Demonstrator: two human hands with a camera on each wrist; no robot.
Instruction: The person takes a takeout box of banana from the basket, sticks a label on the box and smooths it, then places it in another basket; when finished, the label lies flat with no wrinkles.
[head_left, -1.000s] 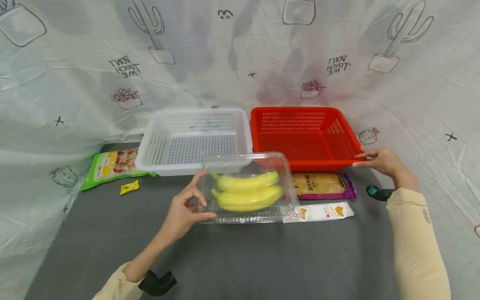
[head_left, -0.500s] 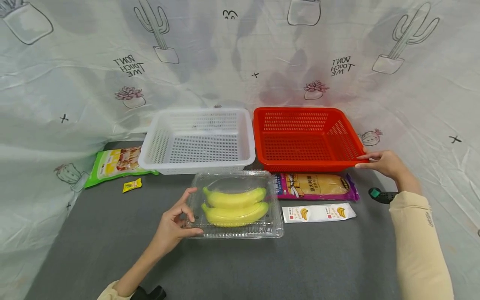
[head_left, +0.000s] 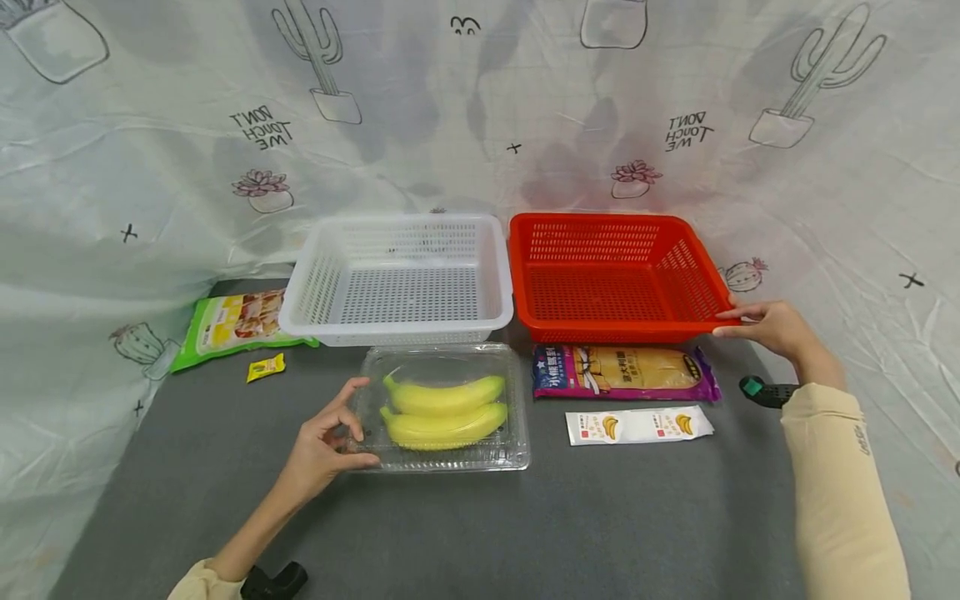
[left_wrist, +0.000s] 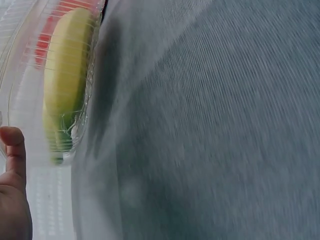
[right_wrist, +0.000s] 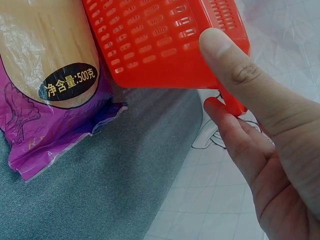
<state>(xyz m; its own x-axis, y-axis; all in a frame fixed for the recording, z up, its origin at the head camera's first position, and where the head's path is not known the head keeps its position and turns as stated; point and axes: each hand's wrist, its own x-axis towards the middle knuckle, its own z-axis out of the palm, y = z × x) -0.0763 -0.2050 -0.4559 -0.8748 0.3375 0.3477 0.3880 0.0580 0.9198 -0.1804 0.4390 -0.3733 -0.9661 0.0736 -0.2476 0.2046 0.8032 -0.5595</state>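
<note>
A clear plastic clamshell box (head_left: 444,462) with two yellow bananas (head_left: 447,425) inside is over the middle of the dark table. My left hand (head_left: 318,446) grips its left end between thumb and fingers. In the left wrist view, the thumb (left_wrist: 15,155) shows at the box's side, while the other fingers are mostly out of sight. My right hand (head_left: 776,329) pinches the front right corner of the red basket (head_left: 615,333). Its thumb (right_wrist: 240,72) lies on top of the rim and the fingers are beneath, as the right wrist view shows.
Left of the red basket stands a white basket (head_left: 397,333). A purple pasta pack (head_left: 626,372) and a white banana-print packet (head_left: 640,425) lie in front of the red one. At left are a green food bag (head_left: 240,325) and a small yellow packet (head_left: 266,367).
My left hand has carried the clamshell box leftward and nearer to me, uncovering the pasta pack and the white packet. The right hand keeps its hold on the red basket's corner.
</note>
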